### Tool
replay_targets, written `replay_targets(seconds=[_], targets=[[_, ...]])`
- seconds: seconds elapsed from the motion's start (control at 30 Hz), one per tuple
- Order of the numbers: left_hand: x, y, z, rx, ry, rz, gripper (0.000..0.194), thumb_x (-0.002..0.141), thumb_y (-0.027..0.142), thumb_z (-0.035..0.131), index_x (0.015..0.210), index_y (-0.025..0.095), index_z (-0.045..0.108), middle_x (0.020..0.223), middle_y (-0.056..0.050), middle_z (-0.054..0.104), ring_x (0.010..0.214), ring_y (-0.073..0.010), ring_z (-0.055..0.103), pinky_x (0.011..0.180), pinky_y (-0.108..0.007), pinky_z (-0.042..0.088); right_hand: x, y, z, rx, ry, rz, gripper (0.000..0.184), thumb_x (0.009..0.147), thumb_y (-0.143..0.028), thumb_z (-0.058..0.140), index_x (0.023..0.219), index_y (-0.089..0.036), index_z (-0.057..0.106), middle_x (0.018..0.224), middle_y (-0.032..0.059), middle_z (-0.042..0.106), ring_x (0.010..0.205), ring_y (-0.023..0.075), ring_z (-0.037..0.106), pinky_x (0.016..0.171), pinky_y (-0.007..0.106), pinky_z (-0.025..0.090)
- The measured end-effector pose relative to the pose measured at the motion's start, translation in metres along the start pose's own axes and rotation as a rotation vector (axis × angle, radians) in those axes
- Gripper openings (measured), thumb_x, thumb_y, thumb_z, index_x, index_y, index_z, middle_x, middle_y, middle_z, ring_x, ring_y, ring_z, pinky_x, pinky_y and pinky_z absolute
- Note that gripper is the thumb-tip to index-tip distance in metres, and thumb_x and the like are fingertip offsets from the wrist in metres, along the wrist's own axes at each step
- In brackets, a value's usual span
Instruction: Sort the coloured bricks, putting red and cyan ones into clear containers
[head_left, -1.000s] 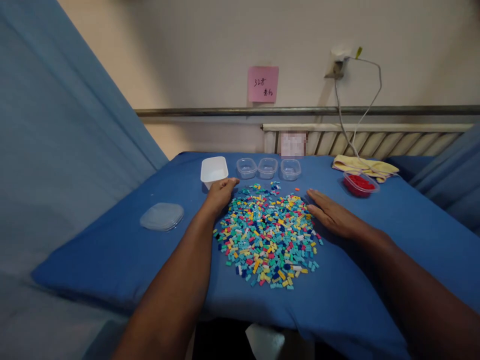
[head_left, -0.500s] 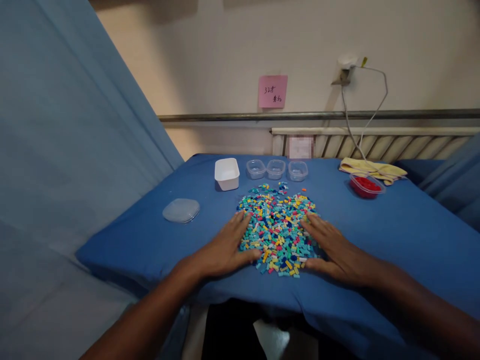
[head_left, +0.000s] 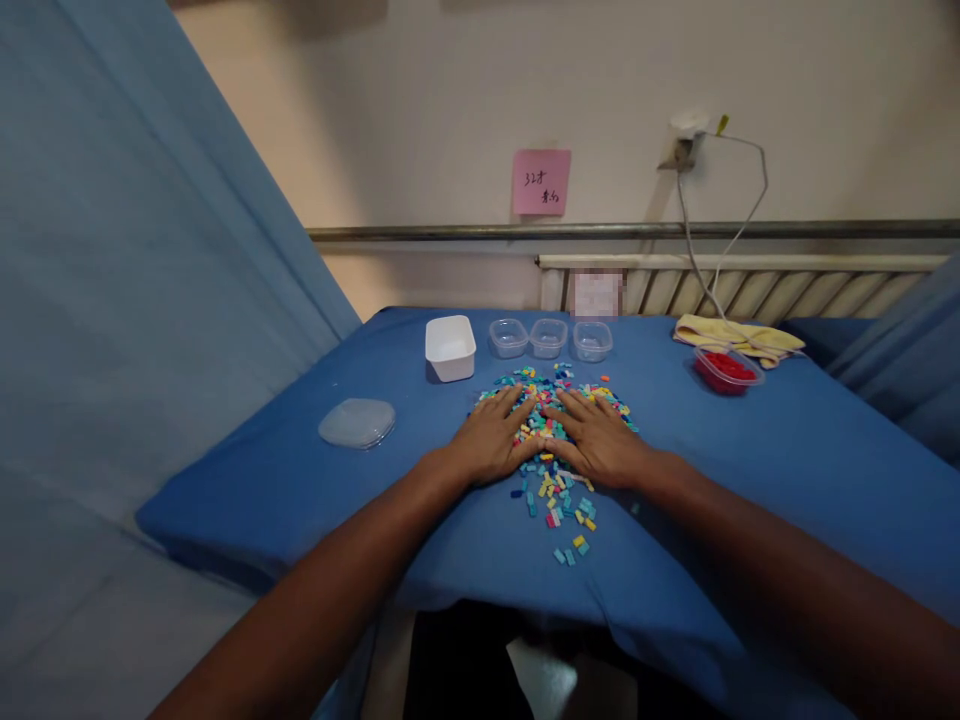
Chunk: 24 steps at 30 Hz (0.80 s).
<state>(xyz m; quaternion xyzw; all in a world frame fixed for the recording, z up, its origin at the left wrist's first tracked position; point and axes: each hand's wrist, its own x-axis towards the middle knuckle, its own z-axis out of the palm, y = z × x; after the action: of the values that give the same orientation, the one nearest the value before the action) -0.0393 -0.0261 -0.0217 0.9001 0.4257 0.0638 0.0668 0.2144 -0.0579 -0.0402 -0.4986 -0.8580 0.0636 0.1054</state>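
A heap of small coloured plastic bricks (head_left: 552,486) in teal, yellow, pink, white and dark blue lies on the blue cloth of the table. My left hand (head_left: 495,435) rests flat over the heap's left part, fingers spread and pointing away from me. On the right part lies my right hand (head_left: 596,437), palm down with its fingers apart. The two thumbs come close together at the middle. Bricks beneath both palms are hidden. Several loose bricks are scattered on the cloth nearer to me, and others show beyond my fingertips.
Behind the heap stand a white tub (head_left: 451,350) and three clear plastic containers (head_left: 548,340). Clear lids (head_left: 357,423) lie at left. At right, a container of red pieces (head_left: 727,371) sits by a yellow cloth (head_left: 739,338). A blue curtain (head_left: 150,250) hangs at left.
Both hands have moved inward and away from me, from the heap's sides onto its top. The heap's near part has been pushed back, leaving scattered bricks in front.
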Motion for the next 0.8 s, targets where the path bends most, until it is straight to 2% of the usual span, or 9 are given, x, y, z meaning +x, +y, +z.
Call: replay_targets(seconds=[0.07,0.17,0.27,0.33,0.43,0.53,0.63,0.7,0.8], targets=[[0.013,-0.008,-0.005,-0.022,-0.021,-0.017,0.094,0.102,0.081,0.04,0.171,0.017,0.037,0.179,-0.022,0.025,0.166,-0.0421,0.026,0.133,-0.062,0.022,0.015,0.008,-0.006,0.006,-0.015,0.023,0.085,0.107,-0.078,0.032,0.172,-0.024,0.039,0.179,0.0189,0.029,0.166,0.0411,0.027,0.132,0.068,0.019],[0.025,-0.01,-0.01,-0.075,-0.045,-0.016,0.097,0.102,0.08,0.042,0.173,0.014,0.031,0.181,-0.022,0.019,0.168,-0.0409,0.022,0.134,-0.059,0.021,0.032,0.014,-0.013,0.04,-0.009,0.03,0.085,0.109,-0.075,0.033,0.172,-0.019,0.038,0.179,0.0211,0.029,0.165,0.0419,0.029,0.131,0.067,0.023],[0.022,-0.004,-0.012,-0.11,-0.093,0.145,0.089,0.107,0.072,0.038,0.174,0.014,0.029,0.18,-0.019,0.023,0.168,-0.0342,0.023,0.137,-0.052,0.019,0.032,0.011,-0.015,0.116,-0.029,-0.098,0.081,0.112,-0.067,0.029,0.173,-0.013,0.034,0.178,0.0222,0.031,0.164,0.0373,0.032,0.132,0.059,0.028],[0.009,0.002,-0.014,-0.108,-0.098,0.244,0.082,0.109,0.069,0.036,0.174,0.018,0.031,0.179,-0.016,0.029,0.168,-0.0308,0.026,0.138,-0.049,0.018,0.02,0.004,-0.015,0.153,-0.063,-0.192,0.084,0.112,-0.069,0.03,0.174,-0.013,0.03,0.177,0.0209,0.033,0.164,0.035,0.033,0.134,0.056,0.028],[-0.021,0.01,-0.019,-0.095,-0.136,0.209,0.086,0.108,0.073,0.039,0.175,0.021,0.026,0.18,-0.015,0.025,0.168,-0.0348,0.023,0.138,-0.056,0.017,-0.015,-0.006,-0.015,0.169,-0.086,-0.206,0.087,0.109,-0.074,0.034,0.176,-0.018,0.028,0.179,0.0164,0.029,0.166,0.035,0.027,0.136,0.057,0.023],[-0.055,0.019,-0.022,-0.092,-0.142,0.211,0.088,0.107,0.073,0.042,0.177,0.026,0.018,0.182,-0.012,0.019,0.169,-0.0333,0.019,0.138,-0.053,0.018,-0.054,-0.012,-0.016,0.182,-0.1,-0.222,0.084,0.109,-0.074,0.04,0.176,-0.025,0.029,0.181,0.0115,0.022,0.168,0.0355,0.02,0.137,0.058,0.02],[-0.079,0.034,-0.016,-0.075,-0.111,0.281,0.104,0.1,0.08,0.051,0.178,0.03,0.003,0.182,-0.011,0.012,0.169,-0.0343,0.018,0.138,-0.051,0.021,-0.08,-0.018,-0.015,0.185,-0.096,-0.267,0.094,0.102,-0.079,0.052,0.177,-0.03,0.022,0.183,0.0101,0.012,0.169,0.0397,0.014,0.136,0.063,0.019],[-0.083,0.045,-0.008,-0.025,-0.087,0.258,0.12,0.094,0.087,0.052,0.178,0.023,-0.004,0.182,-0.017,0.006,0.169,-0.0381,0.013,0.138,-0.055,0.019,-0.085,-0.021,-0.011,0.165,-0.077,-0.287,0.106,0.097,-0.083,0.057,0.178,-0.028,0.017,0.183,0.012,0.008,0.168,0.0435,0.012,0.135,0.066,0.018],[-0.071,0.05,0.003,0.035,-0.065,0.194,0.115,0.097,0.088,0.041,0.178,0.016,0.002,0.181,-0.021,0.011,0.17,-0.0389,0.012,0.137,-0.059,0.016,-0.072,-0.021,-0.003,0.112,-0.024,-0.267,0.104,0.099,-0.082,0.054,0.177,-0.022,0.02,0.182,0.0156,0.013,0.168,0.044,0.014,0.135,0.066,0.018]])
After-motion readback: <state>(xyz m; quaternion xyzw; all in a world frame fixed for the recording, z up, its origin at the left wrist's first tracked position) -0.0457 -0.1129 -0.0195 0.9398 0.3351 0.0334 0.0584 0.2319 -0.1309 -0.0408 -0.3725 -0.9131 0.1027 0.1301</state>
